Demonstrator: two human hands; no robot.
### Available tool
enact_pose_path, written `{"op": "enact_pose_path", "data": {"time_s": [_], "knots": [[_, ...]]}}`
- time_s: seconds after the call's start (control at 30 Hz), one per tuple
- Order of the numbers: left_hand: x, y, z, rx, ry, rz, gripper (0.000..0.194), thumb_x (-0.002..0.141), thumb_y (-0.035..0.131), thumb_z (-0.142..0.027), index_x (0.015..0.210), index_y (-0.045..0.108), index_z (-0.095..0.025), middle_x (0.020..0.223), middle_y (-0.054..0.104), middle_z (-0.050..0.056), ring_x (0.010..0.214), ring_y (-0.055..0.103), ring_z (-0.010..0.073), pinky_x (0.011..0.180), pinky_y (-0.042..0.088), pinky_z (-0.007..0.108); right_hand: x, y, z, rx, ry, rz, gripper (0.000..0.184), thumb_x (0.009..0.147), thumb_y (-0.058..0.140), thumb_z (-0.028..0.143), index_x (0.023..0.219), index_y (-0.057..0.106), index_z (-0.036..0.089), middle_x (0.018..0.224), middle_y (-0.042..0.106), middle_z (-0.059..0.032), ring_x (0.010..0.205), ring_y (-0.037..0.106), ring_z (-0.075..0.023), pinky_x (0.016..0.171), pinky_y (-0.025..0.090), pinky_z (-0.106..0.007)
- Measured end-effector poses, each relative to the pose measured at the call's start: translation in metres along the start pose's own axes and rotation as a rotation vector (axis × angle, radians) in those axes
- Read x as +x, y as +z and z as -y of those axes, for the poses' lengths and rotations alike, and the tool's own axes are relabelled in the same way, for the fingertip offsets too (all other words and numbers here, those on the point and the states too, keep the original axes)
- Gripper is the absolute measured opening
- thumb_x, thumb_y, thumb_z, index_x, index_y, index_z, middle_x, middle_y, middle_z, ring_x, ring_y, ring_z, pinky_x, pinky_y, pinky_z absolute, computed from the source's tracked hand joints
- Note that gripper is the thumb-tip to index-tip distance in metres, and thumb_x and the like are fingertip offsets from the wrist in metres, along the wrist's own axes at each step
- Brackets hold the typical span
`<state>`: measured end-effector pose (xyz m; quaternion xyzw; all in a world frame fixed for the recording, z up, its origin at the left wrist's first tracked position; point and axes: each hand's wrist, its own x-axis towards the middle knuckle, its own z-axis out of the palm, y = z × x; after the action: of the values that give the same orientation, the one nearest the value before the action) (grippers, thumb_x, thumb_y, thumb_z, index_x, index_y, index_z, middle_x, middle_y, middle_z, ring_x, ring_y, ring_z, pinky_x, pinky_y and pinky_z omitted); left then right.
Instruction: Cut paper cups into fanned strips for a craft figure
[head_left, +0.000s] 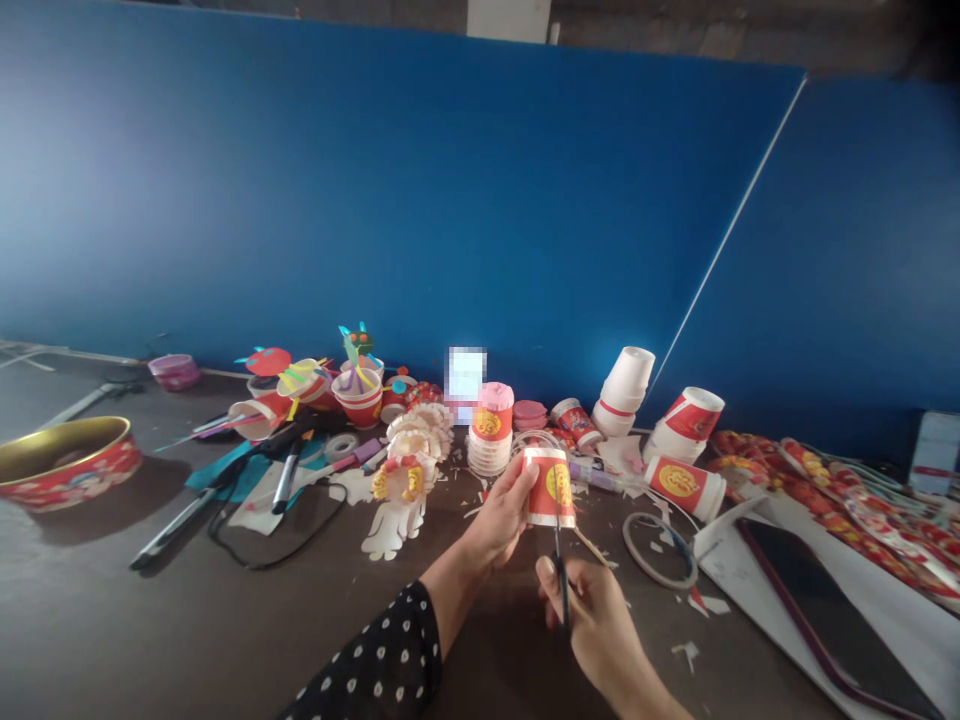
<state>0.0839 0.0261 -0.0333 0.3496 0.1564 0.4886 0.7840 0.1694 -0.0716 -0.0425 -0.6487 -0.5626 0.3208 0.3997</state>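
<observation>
My left hand [496, 510] grips a red paper cup [550, 488] with a yellow emblem, holding it upside down or tilted upright; I cannot tell which end is the base. My right hand [592, 630] holds a pair of black-handled scissors [561, 570], whose thin blades point up into the cup's lower rim. A dark sleeve with white dots [375, 660] covers my left forearm. Small white paper scraps [701, 604] lie on the dark table [225, 610] around both hands.
Behind my hands stand stacked white cups [624, 392], a pink-topped cup stack [491, 425] and paper-cup craft figures [356, 390]. Marker pens [286, 478] and a tape roll [341, 447] lie left. A gold-rimmed red bowl [67, 462] sits far left; a phone [825, 610] lies right. A blue wall stands behind.
</observation>
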Motion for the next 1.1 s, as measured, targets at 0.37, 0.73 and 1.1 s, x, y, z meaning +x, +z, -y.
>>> {"op": "enact_pose_path", "data": {"time_s": [0.37, 0.73, 1.1], "knots": [[-0.0007, 0.0008, -0.0012, 0.004, -0.022, -0.047, 0.037, 0.072, 0.061, -0.035, 0.105, 0.057, -0.020, 0.096, 0.063, 0.005, 0.087, 0.058, 0.0196, 0.071, 0.046, 0.027, -0.0015, -0.0013, 0.0040, 0.054, 0.011, -0.016, 0.051, 0.073, 0.047, 0.059, 0.044, 0.045, 0.017, 0.040, 0.046, 0.0024, 0.042, 0.042, -0.0087, 0.046, 0.032, -0.020], [-0.0024, 0.0040, -0.0044, -0.014, -0.011, -0.027, 0.039, 0.075, 0.059, -0.033, 0.111, 0.053, -0.020, 0.106, 0.061, 0.006, 0.097, 0.056, 0.0208, 0.080, 0.046, 0.030, -0.0011, 0.0012, 0.0032, 0.120, 0.040, -0.018, 0.051, 0.072, 0.048, 0.061, 0.046, 0.046, 0.017, 0.038, 0.044, 0.0035, 0.039, 0.040, -0.0084, 0.043, 0.030, -0.021], [-0.0017, 0.0023, -0.0015, 0.017, -0.020, 0.002, 0.041, 0.073, 0.060, -0.036, 0.111, 0.054, -0.020, 0.105, 0.061, 0.006, 0.097, 0.055, 0.0214, 0.077, 0.046, 0.029, -0.0001, 0.0000, 0.0054, 0.133, 0.040, -0.020, 0.052, 0.070, 0.047, 0.064, 0.047, 0.050, 0.016, 0.038, 0.047, 0.0022, 0.040, 0.042, -0.0093, 0.044, 0.032, -0.021]]}}
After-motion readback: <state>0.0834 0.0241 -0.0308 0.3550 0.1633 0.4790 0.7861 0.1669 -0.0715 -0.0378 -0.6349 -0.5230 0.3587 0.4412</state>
